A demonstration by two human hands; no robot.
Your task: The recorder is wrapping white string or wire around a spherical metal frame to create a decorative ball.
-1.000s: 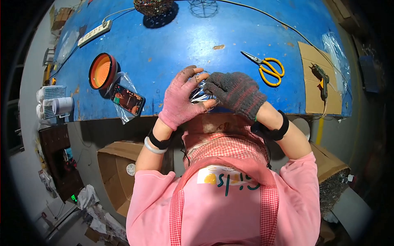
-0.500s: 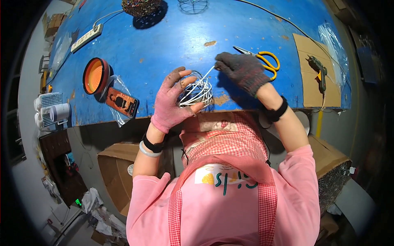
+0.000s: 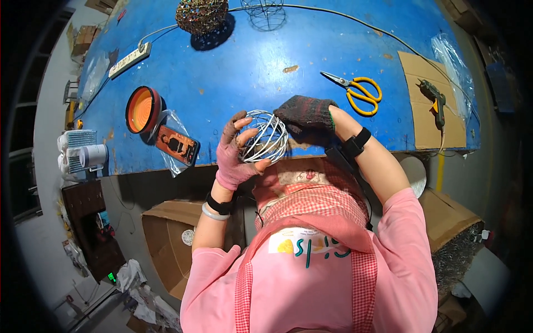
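A ball-shaped cage of white wire (image 3: 266, 139) stands at the table's near edge. My left hand (image 3: 234, 154), in a pink glove with dirty fingertips, curves around its left side, thumb below and fingers above. At the ball's upper right is my right hand (image 3: 305, 115), in a dark knitted glove, its fingers closed against the wire. The fingertips are partly hidden, but they seem to pinch a strand there. Yellow-handled scissors (image 3: 363, 95) lie open-bladed just beyond my right hand.
On the blue table (image 3: 250, 72), a glue gun (image 3: 437, 108) rests on cardboard (image 3: 425, 133) at right. An orange bowl (image 3: 131, 102), a phone (image 3: 176, 146) and a power strip (image 3: 129, 60) are at left. Farther back are a dark glittery ball (image 3: 202, 15), a thin wire frame (image 3: 265, 15) and a cable.
My right hand has come down and left to the ball from where it held a strand out at upper right. The ball's wires look more rounded now. The whole view has shifted slightly.
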